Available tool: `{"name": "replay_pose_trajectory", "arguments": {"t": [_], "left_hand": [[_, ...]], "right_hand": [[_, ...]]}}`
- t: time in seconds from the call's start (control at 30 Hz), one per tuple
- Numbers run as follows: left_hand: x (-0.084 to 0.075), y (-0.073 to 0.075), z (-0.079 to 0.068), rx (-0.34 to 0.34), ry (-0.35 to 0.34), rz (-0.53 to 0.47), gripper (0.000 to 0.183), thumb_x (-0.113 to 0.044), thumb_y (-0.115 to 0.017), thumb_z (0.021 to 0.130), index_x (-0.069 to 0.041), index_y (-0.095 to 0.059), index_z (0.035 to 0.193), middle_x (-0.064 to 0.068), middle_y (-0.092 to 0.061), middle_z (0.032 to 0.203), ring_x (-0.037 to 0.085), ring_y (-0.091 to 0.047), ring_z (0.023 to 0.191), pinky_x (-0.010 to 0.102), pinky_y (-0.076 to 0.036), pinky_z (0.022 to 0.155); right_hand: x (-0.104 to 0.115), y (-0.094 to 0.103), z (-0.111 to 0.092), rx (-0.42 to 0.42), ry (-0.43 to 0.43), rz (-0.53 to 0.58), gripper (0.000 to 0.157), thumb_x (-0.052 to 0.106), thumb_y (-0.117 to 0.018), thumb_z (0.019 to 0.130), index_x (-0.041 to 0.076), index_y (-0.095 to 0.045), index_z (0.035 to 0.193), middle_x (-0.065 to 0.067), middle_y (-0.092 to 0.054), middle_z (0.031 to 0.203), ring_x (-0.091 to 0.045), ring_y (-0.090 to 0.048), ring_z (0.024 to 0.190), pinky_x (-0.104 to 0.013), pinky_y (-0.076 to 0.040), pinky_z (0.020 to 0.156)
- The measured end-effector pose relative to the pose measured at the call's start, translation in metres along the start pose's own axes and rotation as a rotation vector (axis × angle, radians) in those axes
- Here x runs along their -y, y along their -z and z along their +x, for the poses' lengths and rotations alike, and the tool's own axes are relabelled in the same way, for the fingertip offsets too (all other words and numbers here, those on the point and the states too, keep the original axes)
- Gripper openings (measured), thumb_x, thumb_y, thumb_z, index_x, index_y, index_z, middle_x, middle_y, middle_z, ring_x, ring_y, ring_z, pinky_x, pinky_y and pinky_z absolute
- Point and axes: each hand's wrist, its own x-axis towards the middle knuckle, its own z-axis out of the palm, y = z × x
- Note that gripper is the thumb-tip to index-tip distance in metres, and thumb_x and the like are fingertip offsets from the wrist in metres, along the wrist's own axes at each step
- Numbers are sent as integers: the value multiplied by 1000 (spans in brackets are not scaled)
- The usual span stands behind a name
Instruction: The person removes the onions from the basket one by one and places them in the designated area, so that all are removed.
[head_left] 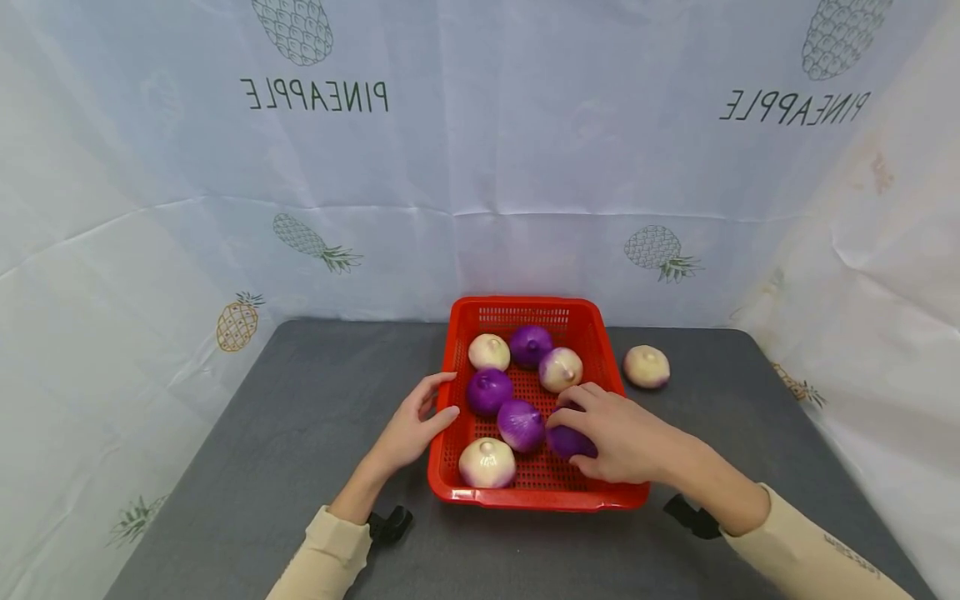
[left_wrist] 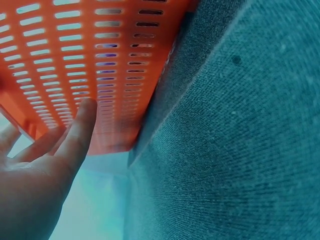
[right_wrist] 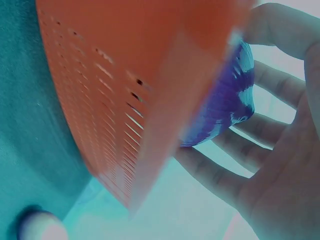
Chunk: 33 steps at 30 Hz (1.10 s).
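Observation:
A red plastic basket [head_left: 536, 498] holds several onions, some purple and some white with purple tinges. Inside its right part my right hand [head_left: 618, 433] grips a purple onion [head_left: 572, 440], fingers curled over it; in the right wrist view the basket wall partly hides that onion [right_wrist: 225, 102]. My left hand [head_left: 408, 425] is at the basket's left side, with fingers and thumb spread by the rim. The left wrist view shows this hand [left_wrist: 45, 165] with its fingers fairly straight along the slotted outer wall [left_wrist: 82, 60].
One white onion [head_left: 647, 367] lies on the dark grey table [head_left: 330, 400], right of the basket. Inside are another purple onion [head_left: 521, 426] and a white one [head_left: 487, 462] near the front. A pineapple-print cloth [head_left: 495, 167] hangs behind and at both sides.

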Motion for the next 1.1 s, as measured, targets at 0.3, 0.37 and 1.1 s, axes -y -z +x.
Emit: {"name": "replay_pose_trajectory", "arguments": {"t": [0.3, 0.37, 1.1], "left_hand": [[-1, -2, 1, 3, -4, 0, 58, -18, -66, 98, -7, -42, 150, 18, -49, 147, 38, -53, 130, 47, -56, 93], [-1, -2, 1, 0, -7, 3, 58, -18, -66, 98, -7, -42, 150, 18, -49, 148, 38, -52, 131, 48, -56, 94], [-3, 0, -2, -11, -3, 5, 57, -19, -66, 99, -10, -43, 150, 16, -50, 147, 36, -52, 131, 47, -54, 97]], "right_hand": [[-1, 20, -12, -92, 5, -30, 42, 22, -84, 80, 22, -69, 119, 0, -59, 124, -20, -54, 110, -42, -56, 89], [-3, 23, -14, -109, 7, -36, 42, 22, -84, 79, 22, -69, 119, 0, -59, 124, -21, -55, 111, -42, -56, 88], [-43, 50, -40, -239, -153, -59, 50, 14, -86, 76, 14, -68, 123, -12, -57, 126, -33, -51, 117, -50, -60, 77]]}}
